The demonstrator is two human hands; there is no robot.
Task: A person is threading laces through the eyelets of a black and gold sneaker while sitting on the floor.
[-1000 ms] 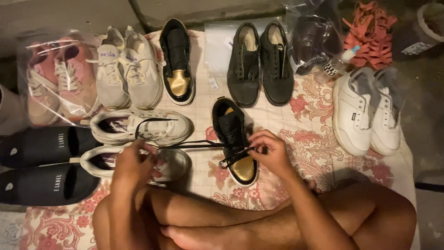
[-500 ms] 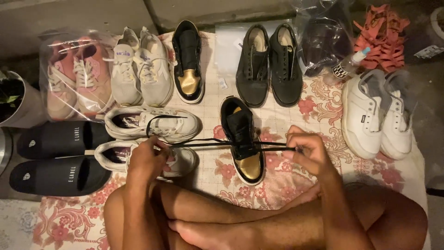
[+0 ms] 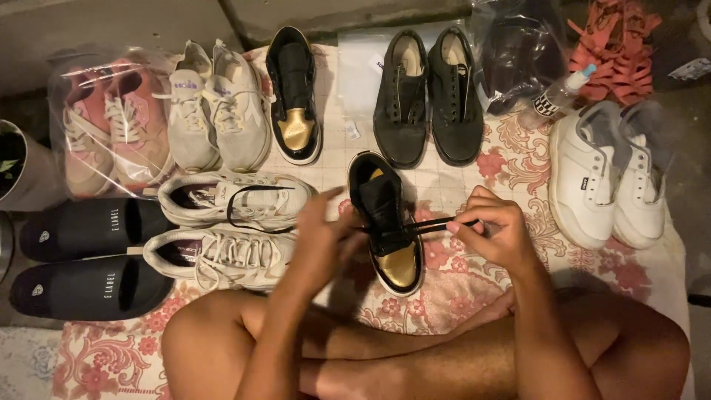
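Head cam: nearest, crossed bare legs on a floral cloth (image 3: 511, 141). Just beyond the knees sits the black hi-top w/ gold toe (image 3: 386, 222), toe toward the person. Lacing looks barely begun: black lace (image 3: 437, 224) runs across the low eyelets by the toe, upper eyelets look unlaced, tongue loose, so most of the lacing is left. Right hand (image 3: 495, 235) pinches the lace end, fingers closed narrow on it, just right of the shoe. Left hand (image 3: 322, 241) fingers spread fairly wide, empty as far as visible, at the shoe's left side; contact w/ lace unclear. Left of it, white sneakers (image 3: 233, 226), one w/ a loose black lace. Farther back, its matching gold-toe shoe (image 3: 292, 96) and a black pair (image 3: 429, 96).
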